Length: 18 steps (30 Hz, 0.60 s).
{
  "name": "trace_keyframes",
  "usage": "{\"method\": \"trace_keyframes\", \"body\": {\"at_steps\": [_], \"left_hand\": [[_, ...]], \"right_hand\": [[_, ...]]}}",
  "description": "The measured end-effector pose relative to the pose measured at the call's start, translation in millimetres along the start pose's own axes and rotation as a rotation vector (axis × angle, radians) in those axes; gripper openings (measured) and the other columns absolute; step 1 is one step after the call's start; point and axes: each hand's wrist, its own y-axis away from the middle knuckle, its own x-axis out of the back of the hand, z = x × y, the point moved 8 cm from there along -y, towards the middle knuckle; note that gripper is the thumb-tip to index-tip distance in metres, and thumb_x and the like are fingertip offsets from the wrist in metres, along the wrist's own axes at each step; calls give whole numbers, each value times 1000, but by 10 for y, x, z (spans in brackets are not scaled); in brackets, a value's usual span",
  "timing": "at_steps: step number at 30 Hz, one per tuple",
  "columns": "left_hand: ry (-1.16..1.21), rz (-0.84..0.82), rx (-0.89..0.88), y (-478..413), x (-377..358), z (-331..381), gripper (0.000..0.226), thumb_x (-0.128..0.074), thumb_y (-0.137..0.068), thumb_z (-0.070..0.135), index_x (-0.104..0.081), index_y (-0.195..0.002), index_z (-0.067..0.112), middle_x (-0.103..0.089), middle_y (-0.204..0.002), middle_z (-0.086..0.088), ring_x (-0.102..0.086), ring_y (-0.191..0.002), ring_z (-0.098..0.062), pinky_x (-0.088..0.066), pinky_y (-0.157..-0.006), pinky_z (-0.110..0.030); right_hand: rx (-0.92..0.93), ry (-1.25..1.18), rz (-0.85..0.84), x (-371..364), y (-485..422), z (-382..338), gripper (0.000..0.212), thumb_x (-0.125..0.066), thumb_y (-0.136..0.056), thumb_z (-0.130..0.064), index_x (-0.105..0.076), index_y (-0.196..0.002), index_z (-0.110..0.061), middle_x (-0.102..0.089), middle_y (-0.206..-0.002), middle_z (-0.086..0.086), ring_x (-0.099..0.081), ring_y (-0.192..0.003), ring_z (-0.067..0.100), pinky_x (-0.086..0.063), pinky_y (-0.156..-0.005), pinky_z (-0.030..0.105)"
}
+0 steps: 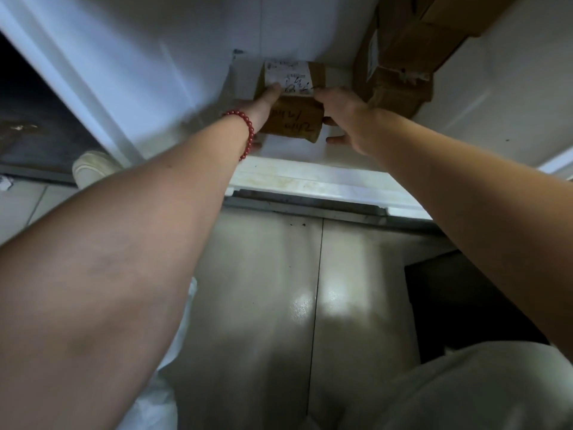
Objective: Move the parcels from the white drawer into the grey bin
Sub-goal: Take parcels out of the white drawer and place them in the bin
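Both hands bracket one brown parcel (291, 117) in the white drawer (310, 178): our left hand (263, 103) presses its left face with the thumb up on the white label (290, 77), and our right hand (347, 119) presses the right face with fingers curling beneath the near corner. We judge the grip closed on the parcel from two sides, though the far fingers are hidden. The parcel lies near the drawer's front wall, with larger boxes (400, 66) just beside it on the right. Its long axis appears to run away from us, labelled end farthest, handwriting on the near end. To lift well, we should squeeze evenly, get fingertips under the base, raise it straight clear of the front wall, and avoid nudging the neighbouring boxes. No grey bin can be clearly identified.
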Motion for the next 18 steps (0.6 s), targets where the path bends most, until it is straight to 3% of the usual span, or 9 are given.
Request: {"method": "trace_keyframes", "body": {"at_steps": [4, 7, 11, 13, 14, 16, 18], "left_hand": [[284, -93, 21, 151, -83, 138, 50, -68, -81, 48, -53, -115, 14, -69, -105, -13, -68, -91, -28, -59, -66, -40], [327, -114, 6, 378, -84, 201, 42, -67, -83, 41, -54, -112, 14, -70, -100, -14, -68, -91, -29, -59, -65, -41], [300, -174, -19, 812, -59, 282, 43, -66, -84, 38, -53, -117, 14, -70, -102, -13, -67, -95, -28, -59, -66, -39], [292, -205, -28, 1094, -49, 343, 39, -64, -87, 37, -54, -116, 13, -70, -101, -12, -68, -93, -25, -58, -62, -35], [297, -211, -31, 1242, -33, 358, 35, -63, -88, 35, -55, -113, 12, -70, -99, -12, -68, -90, -24, -57, -62, -35], [298, -228, -30, 1537, 11, 332, 33, -61, -90, 32, -55, -114, 10, -68, -101, -13, -68, -88, -23, -58, -65, -36], [288, -273, -18, 1860, 31, 257, 31, -56, -93, 31, -54, -115, 10, -68, -103, -13, -68, -88, -23, -59, -70, -38]], "right_hand": [[42, -101, 2, 56, 183, -49, 23, -39, -102, -36, -47, -118, -23, -54, -115, -2, -48, -111, 18, -43, -84, 35], [58, -147, 59, 170, 353, -42, 16, -39, -102, -36, -46, -90, -27, -51, -94, -7, -49, -104, 17, -43, -89, 35], [70, -143, 59, 228, 622, 14, 22, -39, -102, -35, -44, -81, -29, -50, -85, -10, -50, -84, 9, -43, -90, 32], [82, -196, 56, 267, 796, 11, 16, -42, -101, -37, -49, -88, -29, -53, -89, -11, -52, -89, 9, -44, -93, 33], [93, -219, 41, 269, 905, 7, 14, -43, -100, -38, -53, -102, -28, -55, -96, -9, -53, -97, 12, -44, -93, 34], [93, -247, 7, 267, 1125, 18, 39, -45, -98, -42, -44, -133, -23, -55, -115, -2, -53, -111, 19, -45, -89, 34], [86, -295, 17, 306, 1360, 62, 53, -47, -98, -41, -29, -143, -21, -53, -126, 4, -55, -111, 23, -47, -85, 34]]}}
